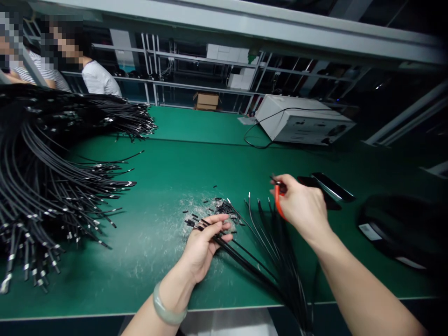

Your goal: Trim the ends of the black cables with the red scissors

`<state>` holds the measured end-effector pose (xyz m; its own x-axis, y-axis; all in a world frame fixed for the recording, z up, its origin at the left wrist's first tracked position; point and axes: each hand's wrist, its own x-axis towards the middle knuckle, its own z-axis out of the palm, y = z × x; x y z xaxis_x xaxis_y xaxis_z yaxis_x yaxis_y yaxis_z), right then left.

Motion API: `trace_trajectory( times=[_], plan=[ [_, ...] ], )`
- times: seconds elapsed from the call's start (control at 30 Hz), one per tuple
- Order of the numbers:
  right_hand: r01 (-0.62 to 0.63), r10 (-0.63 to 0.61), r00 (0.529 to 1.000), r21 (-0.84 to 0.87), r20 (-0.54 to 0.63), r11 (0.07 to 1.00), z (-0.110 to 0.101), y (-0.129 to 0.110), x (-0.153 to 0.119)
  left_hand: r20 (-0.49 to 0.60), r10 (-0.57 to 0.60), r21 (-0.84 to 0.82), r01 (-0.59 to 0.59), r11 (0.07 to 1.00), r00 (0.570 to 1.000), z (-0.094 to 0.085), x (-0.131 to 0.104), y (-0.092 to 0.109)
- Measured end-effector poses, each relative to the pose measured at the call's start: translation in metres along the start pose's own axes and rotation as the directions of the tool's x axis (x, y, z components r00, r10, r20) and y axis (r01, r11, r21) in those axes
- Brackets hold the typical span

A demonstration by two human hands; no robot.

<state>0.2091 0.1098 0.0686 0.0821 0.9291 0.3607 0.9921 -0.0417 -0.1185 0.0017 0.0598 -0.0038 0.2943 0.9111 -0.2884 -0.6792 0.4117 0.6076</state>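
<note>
My left hand (206, 242), with a pale green bangle at the wrist, is closed round several black cables (241, 259) whose cut ends point to the upper left. My right hand (301, 200) holds a tool with orange-red handles (279, 203); its dark tip sticks out to the left. Below that hand, more black cables (280, 242) with pale tips fan out and run down over the table's front edge. Short black cut pieces (227, 209) and fine white strands (154, 242) lie on the green table (196, 168) around my left hand.
Large bundles of black cables (38, 154) fill the left side. A white box-shaped machine (308, 123) with a cord stands at the back right. Phone-like objects (332, 186) and a black coil (399, 233) lie right. Two people (100, 79) are beyond the table.
</note>
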Motion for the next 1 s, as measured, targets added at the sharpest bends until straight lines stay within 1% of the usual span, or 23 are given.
trace_trajectory(
  times=[0.03, 0.07, 0.13, 0.17, 0.2, 0.23, 0.27, 0.3, 0.33, 0.37, 0.4, 0.43, 0.47, 0.53, 0.57, 0.6, 0.7, 0.77, 0.8, 0.87, 0.93, 0.97, 1.0],
  plan=[
    [-0.085, 0.088, 0.996, -0.191, 0.009, 0.978, 0.003, 0.017, 0.004, -0.01, 0.006, -0.009, -0.006, 1.0, 1.0, 0.0, 0.0, -0.001],
    [-0.126, 0.156, 0.985, -0.309, 0.074, 0.942, 0.007, 0.032, 0.005, -0.022, 0.015, -0.019, -0.015, 1.0, 1.0, 0.0, 0.001, -0.001],
    [-0.141, 0.241, 0.949, -0.412, 0.202, 0.9, 0.013, 0.049, 0.004, -0.059, 0.046, -0.039, -0.048, 0.998, 0.997, 0.0, 0.003, -0.003],
    [-0.128, 0.227, 0.955, -0.427, 0.19, 0.895, 0.015, 0.05, 0.0, -0.083, 0.058, -0.042, -0.062, 0.997, 0.995, 0.0, 0.004, -0.004],
    [-0.114, 0.179, 0.977, -0.424, 0.117, 0.899, 0.015, 0.046, -0.004, -0.107, 0.065, -0.039, -0.069, 0.997, 0.992, 0.0, 0.005, -0.005],
    [-0.078, 0.085, 0.996, -0.393, 0.001, 0.916, 0.013, 0.036, -0.009, -0.127, 0.066, -0.032, -0.07, 0.997, 0.99, 0.0, 0.006, -0.006],
    [-0.027, -0.019, 0.991, -0.333, -0.134, 0.942, 0.01, 0.021, -0.014, -0.14, 0.064, -0.024, -0.068, 0.997, 0.988, -0.001, 0.006, -0.006],
    [0.069, -0.121, 0.965, -0.22, -0.232, 0.973, 0.006, 0.004, -0.018, -0.148, 0.062, -0.016, -0.066, 0.998, 0.987, -0.001, 0.007, -0.007],
    [0.217, -0.223, 0.941, -0.049, -0.253, 0.975, 0.003, -0.016, -0.021, -0.148, 0.06, -0.011, -0.062, 0.998, 0.987, -0.001, 0.007, -0.007],
    [0.325, -0.289, 0.93, 0.141, -0.226, 0.935, -0.001, -0.036, -0.023, -0.145, 0.061, -0.008, -0.063, 0.998, 0.988, -0.001, 0.007, -0.007],
    [0.347, -0.3, 0.936, 0.326, -0.185, 0.879, -0.003, -0.056, -0.024, -0.138, 0.064, -0.006, -0.065, 0.998, 0.988, -0.002, 0.008, -0.007],
    [0.314, -0.318, 0.945, 0.486, -0.078, 0.816, -0.003, -0.073, -0.024, -0.127, 0.068, -0.002, -0.069, 0.998, 0.99, -0.002, 0.008, -0.007],
    [0.243, -0.339, 0.94, 0.61, 0.045, 0.754, -0.003, -0.086, -0.022, -0.114, 0.073, 0.006, -0.073, 0.997, 0.991, -0.003, 0.008, -0.007],
    [0.07, -0.36, 0.904, 0.751, 0.231, 0.657, 0.002, -0.103, -0.017, -0.092, 0.086, 0.023, -0.085, 0.996, 0.992, -0.004, 0.009, -0.007],
    [-0.003, -0.364, 0.888, 0.792, 0.283, 0.61, 0.005, -0.107, -0.013, -0.088, 0.091, 0.029, -0.089, 0.996, 0.992, -0.004, 0.009, -0.007],
    [-0.052, -0.352, 0.889, 0.827, 0.294, 0.56, 0.007, -0.108, -0.009, -0.09, 0.093, 0.034, -0.09, 0.995, 0.992, -0.004, 0.009, -0.007],
    [-0.072, -0.233, 0.955, 0.904, 0.185, 0.422, 0.013, -0.103, 0.002, -0.105, 0.084, 0.054, -0.078, 0.995, 0.991, -0.004, 0.008, -0.008],
    [-0.072, -0.194, 0.967, 0.903, 0.168, 0.423, 0.019, -0.098, 0.006, -0.112, 0.085, 0.067, -0.078, 0.995, 0.99, -0.003, 0.007, -0.007],
    [-0.097, -0.215, 0.952, 0.883, 0.216, 0.459, 0.023, -0.096, 0.006, -0.113, 0.094, 0.07, -0.086, 0.994, 0.989, -0.002, 0.006, -0.007],
    [-0.174, -0.271, 0.885, 0.809, 0.378, 0.561, 0.033, -0.09, 0.003, -0.105, 0.113, 0.063, -0.107, 0.992, 0.988, 0.0, 0.005, -0.005],
    [-0.229, -0.273, 0.827, 0.737, 0.492, 0.635, 0.041, -0.084, -0.002, -0.096, 0.115, 0.045, -0.111, 0.993, 0.989, 0.001, 0.004, -0.003],
    [-0.241, -0.261, 0.822, 0.724, 0.506, 0.646, 0.043, -0.081, -0.004, -0.097, 0.111, 0.036, -0.108, 0.994, 0.989, 0.002, 0.004, -0.003],
    [-0.247, -0.251, 0.831, 0.734, 0.496, 0.633, 0.043, -0.079, -0.007, -0.102, 0.105, 0.032, -0.103, 0.994, 0.989, 0.002, 0.004, -0.002]
  ],
)
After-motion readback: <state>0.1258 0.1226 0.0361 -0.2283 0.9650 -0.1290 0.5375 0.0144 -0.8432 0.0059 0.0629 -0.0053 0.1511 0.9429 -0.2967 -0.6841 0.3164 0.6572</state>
